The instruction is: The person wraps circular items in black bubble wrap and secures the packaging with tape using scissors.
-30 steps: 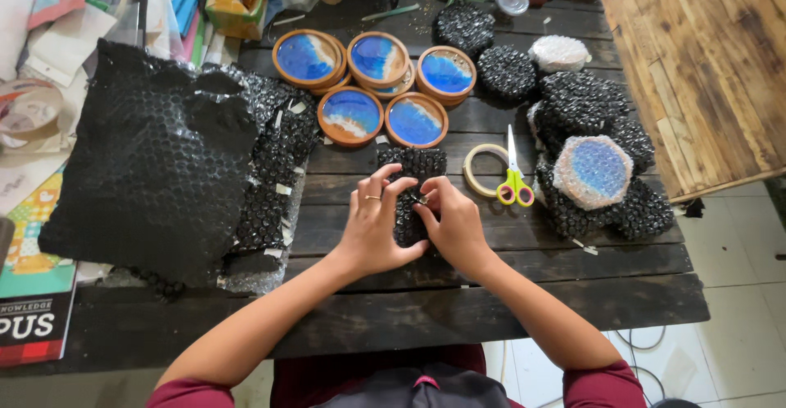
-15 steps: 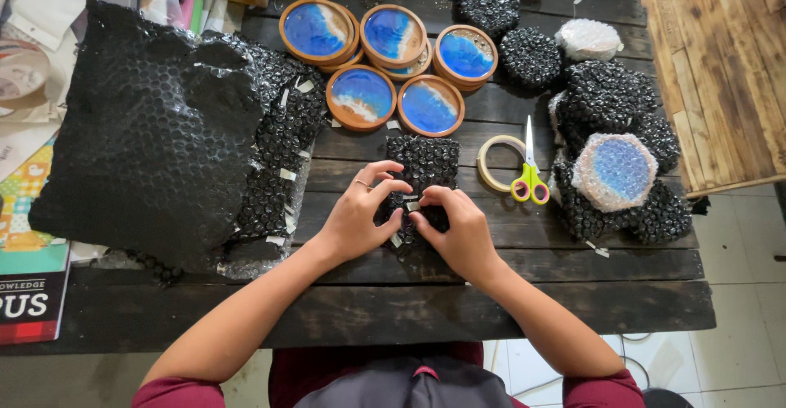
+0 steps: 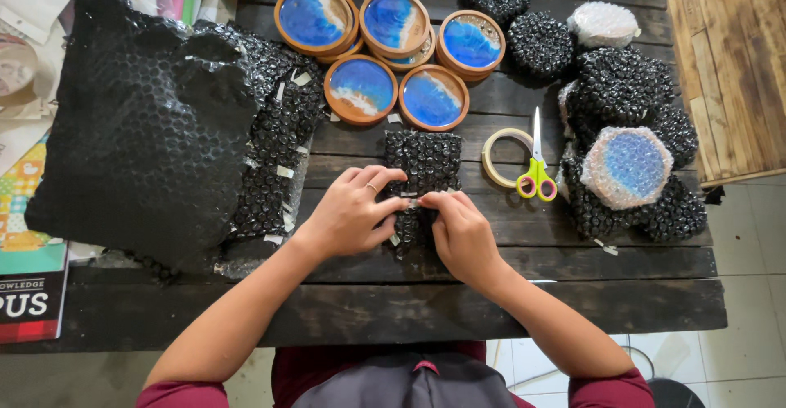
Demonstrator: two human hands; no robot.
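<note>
Wrapped bundle: a small parcel of black bubble wrap [image 3: 426, 171] lies on the dark wooden table [image 3: 524, 293], straight before the person, its far end free and its near end under both hands.
Left hand: the left hand [image 3: 354, 213] rests on the bundle's left side, fingers curled over it and fingertips pressing near its middle; a ring shows on one finger.
Right hand: the right hand [image 3: 463, 234] covers the bundle's near right part, thumb and forefinger pinched together at the middle, touching the left fingertips.
Hands together: both are closed on the bundle and meet over a small pale strip [image 3: 412, 199]; whether that strip is tape I cannot tell.
Just right of the bundle: a roll of tape [image 3: 496, 156] lies flat, with yellow-and-pink-handled scissors [image 3: 536, 166] laid across it.
Beyond the bundle: five round wooden-rimmed coasters with blue tops [image 3: 393, 56] lie unwrapped in a cluster, some overlapping.
Far right: a heap of pieces wrapped in black bubble wrap [image 3: 630, 105], with a hexagonal blue piece in clear wrap [image 3: 626, 165] on top.
Left: a large sheet of black bubble wrap [image 3: 139, 130] covers that end of the table, smaller cut strips [image 3: 274, 162] lying between it and the left hand.
Left edge: papers and a book [image 3: 33, 285].
</note>
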